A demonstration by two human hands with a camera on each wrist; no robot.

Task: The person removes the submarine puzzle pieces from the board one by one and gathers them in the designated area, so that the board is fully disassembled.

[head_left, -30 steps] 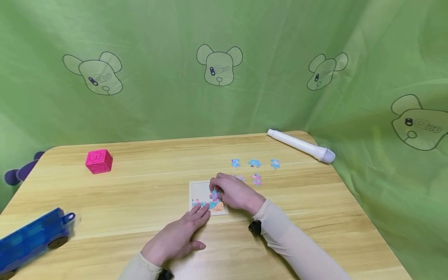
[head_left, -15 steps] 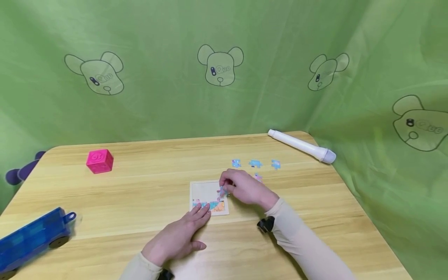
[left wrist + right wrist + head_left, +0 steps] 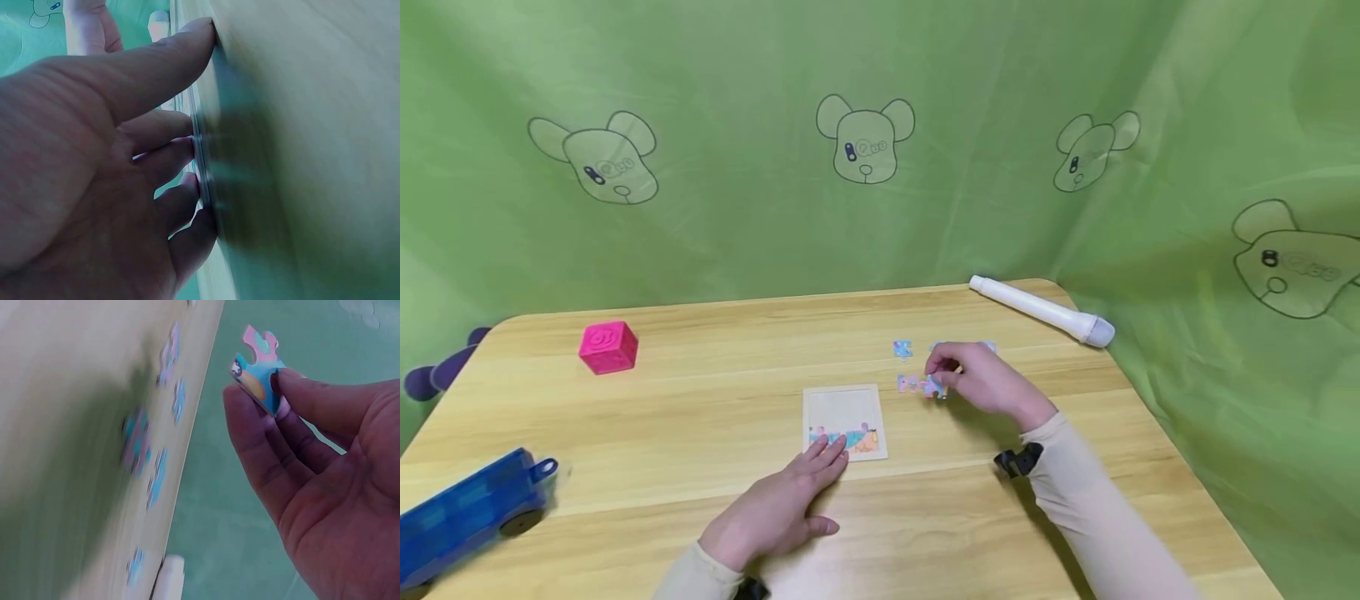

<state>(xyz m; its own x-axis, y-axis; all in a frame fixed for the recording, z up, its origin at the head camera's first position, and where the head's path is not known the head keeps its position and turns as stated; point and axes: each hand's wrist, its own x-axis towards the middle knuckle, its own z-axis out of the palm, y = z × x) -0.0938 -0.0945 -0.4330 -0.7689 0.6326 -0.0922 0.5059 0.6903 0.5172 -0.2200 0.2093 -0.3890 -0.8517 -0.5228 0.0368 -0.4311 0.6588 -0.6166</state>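
Note:
A jigsaw piece (image 3: 267,367) with blue, pink and orange print is pinched between the thumb and fingers of my right hand (image 3: 988,381), held above the table. Below it, several loose jigsaw pieces (image 3: 902,349) lie in two rows, some partly behind that hand. My left hand (image 3: 778,510) rests with outstretched fingers on the near edge of a square puzzle tray (image 3: 842,407). A strip of fitted pieces (image 3: 862,440) fills the tray's near side, and its pale base shows beyond them. The left wrist view shows those fingertips (image 3: 187,150) pressing on the tray's thin edge.
A white toy microphone (image 3: 1041,311) lies at the back right of the wooden table (image 3: 722,400). At the back left stands a pink cube (image 3: 609,347). A blue toy wagon (image 3: 471,517) sits at the left edge. Green cloth (image 3: 737,225) hangs behind.
My right hand has lifted the jigsaw piece off the tray's right side and carried it right, over the loose pieces. The left hand stays on the tray.

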